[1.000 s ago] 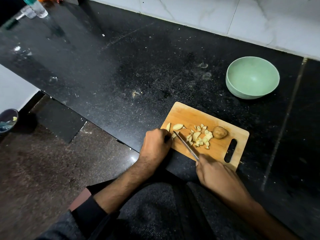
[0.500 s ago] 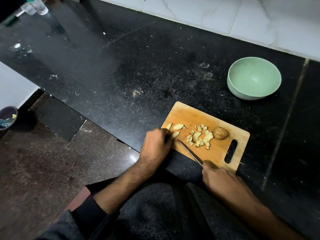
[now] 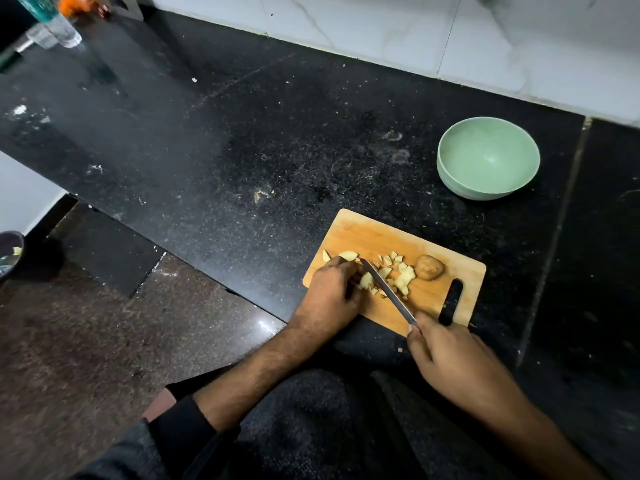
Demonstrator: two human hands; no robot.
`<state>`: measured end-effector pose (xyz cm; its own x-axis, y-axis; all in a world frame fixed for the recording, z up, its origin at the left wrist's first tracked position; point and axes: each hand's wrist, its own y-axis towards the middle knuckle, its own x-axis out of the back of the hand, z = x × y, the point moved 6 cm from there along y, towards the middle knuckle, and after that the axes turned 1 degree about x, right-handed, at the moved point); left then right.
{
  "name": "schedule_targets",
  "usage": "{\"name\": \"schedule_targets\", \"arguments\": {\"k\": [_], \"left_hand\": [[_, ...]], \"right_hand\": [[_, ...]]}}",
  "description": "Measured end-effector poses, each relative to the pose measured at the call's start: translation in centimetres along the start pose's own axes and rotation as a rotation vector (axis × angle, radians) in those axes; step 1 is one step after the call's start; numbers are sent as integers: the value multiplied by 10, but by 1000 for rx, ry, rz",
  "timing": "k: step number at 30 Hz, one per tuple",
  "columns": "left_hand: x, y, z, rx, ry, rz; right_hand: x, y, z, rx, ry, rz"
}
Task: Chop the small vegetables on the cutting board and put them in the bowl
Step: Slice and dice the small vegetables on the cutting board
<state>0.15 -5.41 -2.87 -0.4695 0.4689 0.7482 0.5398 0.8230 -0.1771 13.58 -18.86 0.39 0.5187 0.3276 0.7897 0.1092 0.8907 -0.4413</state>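
My right hand (image 3: 450,358) has its grip clamped on the knife (image 3: 386,289), blade slanting across the chopped pieces (image 3: 398,275). My left hand (image 3: 329,296) curls around a piece beside the blade. A whole vegetable (image 3: 429,267) sits on the cutting board (image 3: 374,233); the green bowl (image 3: 488,157) stands apart on the counter (image 3: 242,150).

We see our own two bare hands, the left hand (image 3: 329,296) and the right hand (image 3: 450,362), both without rings, watch or gloves. Our left forearm is bare up to a pushed-up black sleeve cuff (image 3: 180,420) of a dark grey knitted top. Our right forearm is bare throughout. Dark grey fabric trousers (image 3: 311,427) cover our lap.
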Motion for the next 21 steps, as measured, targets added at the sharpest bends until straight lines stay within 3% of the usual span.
{"name": "schedule_targets", "arguments": {"k": [6,12,21], "left_hand": [[26,8,14,42,28,-196],[24,21,19,60,160,-143],[23,15,16,80,133,-146]], "right_hand": [[1,12,7,-9,-21,-37],[1,16,14,-3,-33,-40],[-2,20,11,-2,-51,-36]]}}
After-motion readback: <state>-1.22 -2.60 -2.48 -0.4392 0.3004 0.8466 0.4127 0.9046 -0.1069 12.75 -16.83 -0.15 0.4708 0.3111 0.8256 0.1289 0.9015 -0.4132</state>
